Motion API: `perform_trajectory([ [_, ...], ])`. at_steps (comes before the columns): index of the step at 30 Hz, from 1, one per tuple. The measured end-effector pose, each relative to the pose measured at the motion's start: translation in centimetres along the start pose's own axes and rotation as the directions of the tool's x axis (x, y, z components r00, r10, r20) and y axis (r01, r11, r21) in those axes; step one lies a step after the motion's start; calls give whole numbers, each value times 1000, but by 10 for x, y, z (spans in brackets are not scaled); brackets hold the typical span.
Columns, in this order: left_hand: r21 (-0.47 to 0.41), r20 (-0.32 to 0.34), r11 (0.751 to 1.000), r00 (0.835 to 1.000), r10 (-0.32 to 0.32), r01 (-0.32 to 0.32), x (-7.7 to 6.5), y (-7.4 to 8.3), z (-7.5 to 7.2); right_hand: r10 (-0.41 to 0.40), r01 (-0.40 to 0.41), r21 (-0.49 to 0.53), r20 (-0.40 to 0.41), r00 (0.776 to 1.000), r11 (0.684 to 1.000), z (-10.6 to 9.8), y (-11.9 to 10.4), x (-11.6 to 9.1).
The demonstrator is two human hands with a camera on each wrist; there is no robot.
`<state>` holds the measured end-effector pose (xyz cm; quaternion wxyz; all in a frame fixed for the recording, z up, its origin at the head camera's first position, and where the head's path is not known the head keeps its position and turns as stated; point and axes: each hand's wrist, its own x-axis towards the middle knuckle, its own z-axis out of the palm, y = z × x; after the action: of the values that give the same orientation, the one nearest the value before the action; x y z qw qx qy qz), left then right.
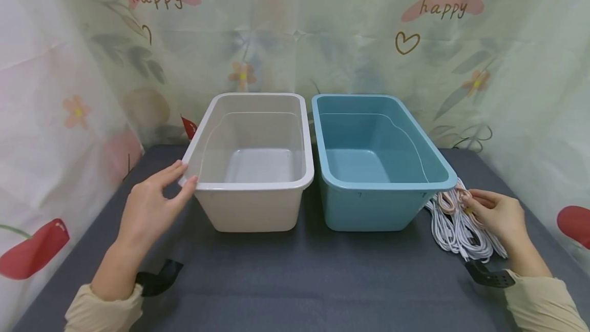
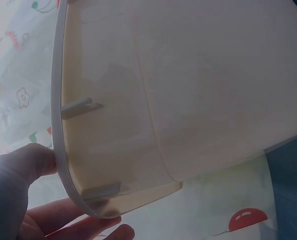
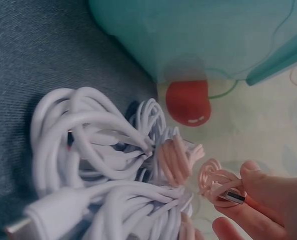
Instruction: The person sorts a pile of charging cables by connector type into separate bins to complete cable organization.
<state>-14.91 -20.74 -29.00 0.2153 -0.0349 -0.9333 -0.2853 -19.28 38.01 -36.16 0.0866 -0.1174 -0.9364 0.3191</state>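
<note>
My left hand [image 1: 146, 215] is at the near left corner of a beige plastic bin [image 1: 251, 210]. In the left wrist view, its thumb and fingers grip the bin's rim [image 2: 58, 100]. At the right, beside a blue plastic bin [image 1: 364, 207], my right hand [image 1: 503, 218] pinches a coiled pink USB cable [image 3: 219, 184], whose metal plug shows near the thumb. Bundled white cables [image 1: 454, 227] lie in a heap on the table under that hand. Among them in the right wrist view is another pink coil [image 3: 173, 160].
Both bins stand side by side with a narrow gap, and no contents show inside. The dark cloth-covered table [image 1: 258, 281] spreads in front of them. A patterned curtain [image 1: 295, 40] hangs behind and at both sides. Black straps [image 1: 161, 276] stick out near the wrists.
</note>
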Motion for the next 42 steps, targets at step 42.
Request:
perform_trajectory([
  [42,-14,-26,1000,1000,9,-9,-2,0,1,-221,291,382,-218,951,877,-55,-111,-1],
])
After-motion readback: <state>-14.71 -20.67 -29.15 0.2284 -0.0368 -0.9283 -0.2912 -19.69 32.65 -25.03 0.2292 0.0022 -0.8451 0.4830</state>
